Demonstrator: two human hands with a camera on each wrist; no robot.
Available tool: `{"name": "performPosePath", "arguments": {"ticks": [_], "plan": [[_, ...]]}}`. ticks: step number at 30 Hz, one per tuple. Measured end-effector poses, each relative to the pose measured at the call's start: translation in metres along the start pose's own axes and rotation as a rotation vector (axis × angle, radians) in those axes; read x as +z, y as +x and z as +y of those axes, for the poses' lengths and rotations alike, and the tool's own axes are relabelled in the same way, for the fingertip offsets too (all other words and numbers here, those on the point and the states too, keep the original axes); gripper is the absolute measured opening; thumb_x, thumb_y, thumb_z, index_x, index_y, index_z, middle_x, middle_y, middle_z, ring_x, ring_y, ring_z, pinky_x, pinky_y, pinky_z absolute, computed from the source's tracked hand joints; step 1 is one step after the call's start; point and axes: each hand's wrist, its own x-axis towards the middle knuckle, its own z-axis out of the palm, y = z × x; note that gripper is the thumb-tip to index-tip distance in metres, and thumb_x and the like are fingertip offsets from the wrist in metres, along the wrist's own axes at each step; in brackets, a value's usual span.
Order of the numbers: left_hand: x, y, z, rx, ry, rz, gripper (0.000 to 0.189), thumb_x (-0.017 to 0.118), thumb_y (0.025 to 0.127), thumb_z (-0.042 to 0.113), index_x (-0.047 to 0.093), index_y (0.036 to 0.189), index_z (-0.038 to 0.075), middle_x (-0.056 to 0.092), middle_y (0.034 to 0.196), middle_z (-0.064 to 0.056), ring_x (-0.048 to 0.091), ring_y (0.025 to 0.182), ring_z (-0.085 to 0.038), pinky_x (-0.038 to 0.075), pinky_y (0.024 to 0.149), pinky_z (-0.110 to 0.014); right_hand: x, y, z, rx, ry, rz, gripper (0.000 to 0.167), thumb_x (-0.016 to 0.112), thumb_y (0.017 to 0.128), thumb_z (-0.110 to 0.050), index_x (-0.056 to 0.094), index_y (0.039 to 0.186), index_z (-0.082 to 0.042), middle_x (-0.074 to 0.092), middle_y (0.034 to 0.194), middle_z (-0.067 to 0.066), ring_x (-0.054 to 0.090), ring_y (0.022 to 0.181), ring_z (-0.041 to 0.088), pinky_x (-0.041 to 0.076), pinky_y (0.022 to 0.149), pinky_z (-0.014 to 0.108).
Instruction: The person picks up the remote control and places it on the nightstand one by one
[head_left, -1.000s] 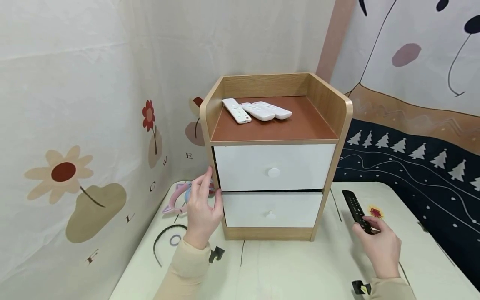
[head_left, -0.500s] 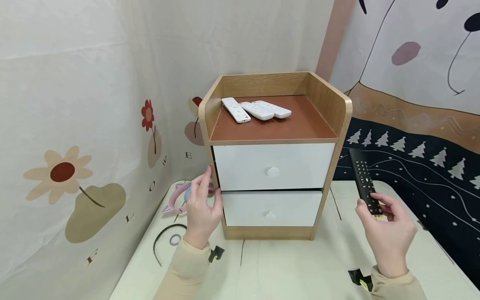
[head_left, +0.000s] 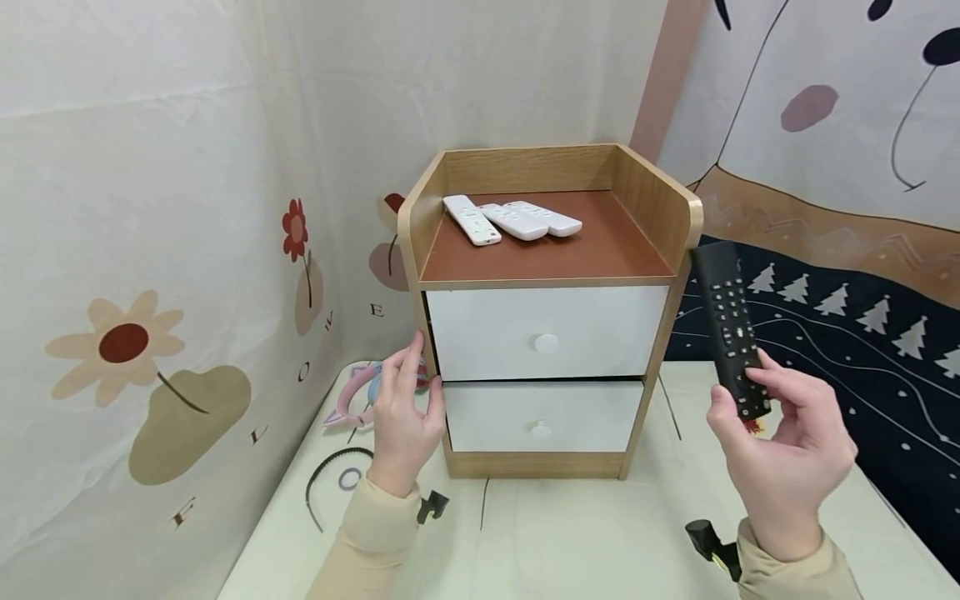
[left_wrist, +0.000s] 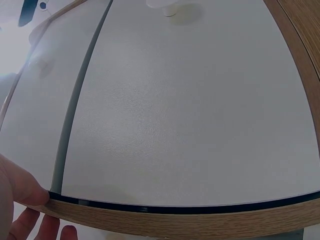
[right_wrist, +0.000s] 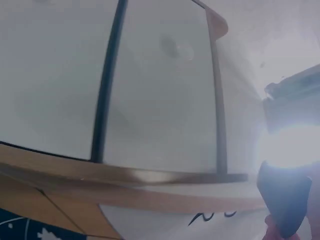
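A small wooden cabinet [head_left: 536, 465] with two white drawers stands on the table. My left hand [head_left: 405, 425] holds the left side panel's front edge, thumb in front and fingers along the outer side; the left wrist view shows the thumb [left_wrist: 27, 187] against this edge. Right of the cabinet, my right hand [head_left: 791, 442] grips a black remote control [head_left: 727, 325] by its lower end, buttons facing me and top end raised. Some of the right fingers are hidden behind it. Several white remote controls [head_left: 472, 221] lie on the brown top shelf, two overlapping.
Left of the cabinet lie a pink headband [head_left: 348, 400], a black toothed headband [head_left: 313, 479] and a small purple ring [head_left: 349, 478]. A red and yellow flower-like item [head_left: 753, 427] is partly hidden behind the right hand. Printed cloth [head_left: 187, 208] hangs around the table.
My right hand has lifted the black remote control from low above the table at the right, bringing it up and closer to the cabinet's right side. The left hand has stayed in place.
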Motion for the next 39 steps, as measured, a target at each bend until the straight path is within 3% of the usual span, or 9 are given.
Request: {"name": "performPosePath", "arguments": {"ticks": [4,9,16,19,25,28,32,39], "plan": [[-0.001,0.0,0.001,0.004,0.011,-0.005,0.074,0.071,0.093,-0.011,0.05,0.162,0.002,0.062,0.122,-0.025,0.069,0.095,-0.029,0.063,0.072,-0.038,0.013,0.008,-0.007,-0.042,-0.038,-0.07,0.029,0.078,0.072,0.014,0.073,0.099,0.024,0.076,0.11,-0.007,0.078,0.118,0.014,0.06,0.097,0.014],[-0.001,0.001,0.002,0.014,0.012,0.002,0.075,0.072,0.091,-0.012,0.051,0.162,0.001,0.062,0.121,-0.025,0.069,0.095,-0.028,0.063,0.073,-0.036,0.027,0.024,-0.014,-0.072,-0.185,-0.183,0.028,0.083,0.075,0.002,0.079,0.1,0.013,0.077,0.112,-0.014,0.072,0.117,0.003,0.052,0.09,0.011],[-0.001,0.001,0.002,0.01,0.004,0.001,0.075,0.072,0.092,-0.013,0.05,0.162,0.001,0.062,0.123,-0.025,0.068,0.097,-0.029,0.063,0.073,-0.045,0.042,0.039,-0.019,-0.082,-0.378,-0.275,0.03,0.086,0.079,-0.01,0.085,0.107,0.0,0.083,0.113,0.021,0.055,0.099,-0.013,0.039,0.084,0.014],[0.0,0.001,0.002,0.004,-0.004,-0.002,0.074,0.071,0.092,-0.012,0.051,0.162,0.001,0.062,0.123,-0.025,0.068,0.097,-0.03,0.063,0.073,-0.046,0.048,0.044,-0.023,-0.094,-0.437,-0.3,0.031,0.085,0.08,-0.012,0.086,0.11,-0.004,0.084,0.112,0.02,0.057,0.095,-0.004,0.035,0.084,0.015],[0.0,0.001,0.002,0.014,-0.001,0.008,0.075,0.071,0.091,-0.014,0.051,0.161,0.001,0.062,0.122,-0.025,0.067,0.096,-0.029,0.06,0.074,-0.038,0.06,0.056,-0.036,-0.08,-0.535,-0.404,0.032,0.084,0.086,-0.016,0.084,0.116,-0.005,0.083,0.113,0.021,0.064,0.093,0.038,0.035,0.079,0.031],[0.0,0.002,0.003,0.025,-0.002,0.011,0.076,0.072,0.09,-0.015,0.051,0.162,0.0,0.062,0.121,-0.026,0.067,0.095,-0.029,0.061,0.073,-0.039,0.065,0.063,-0.043,-0.043,-0.587,-0.456,0.032,0.083,0.09,-0.019,0.084,0.119,-0.006,0.082,0.111,0.023,0.061,0.091,0.04,0.035,0.076,0.039],[0.0,0.002,0.003,0.02,-0.012,0.009,0.075,0.071,0.091,-0.015,0.051,0.162,0.0,0.062,0.121,-0.025,0.067,0.095,-0.029,0.061,0.073,-0.043,0.073,0.073,-0.048,-0.017,-0.652,-0.504,0.031,0.081,0.092,-0.023,0.084,0.119,-0.007,0.082,0.105,0.024,0.056,0.088,0.039,0.033,0.073,0.042],[-0.001,0.002,0.002,0.007,-0.017,0.007,0.074,0.07,0.092,-0.014,0.051,0.161,0.0,0.061,0.122,-0.026,0.067,0.096,-0.03,0.062,0.073,-0.045,0.089,0.084,-0.052,-0.025,-0.756,-0.576,0.03,0.076,0.095,-0.027,0.083,0.118,-0.007,0.078,0.081,0.023,0.057,0.089,0.043,0.041,0.075,0.054]]}}
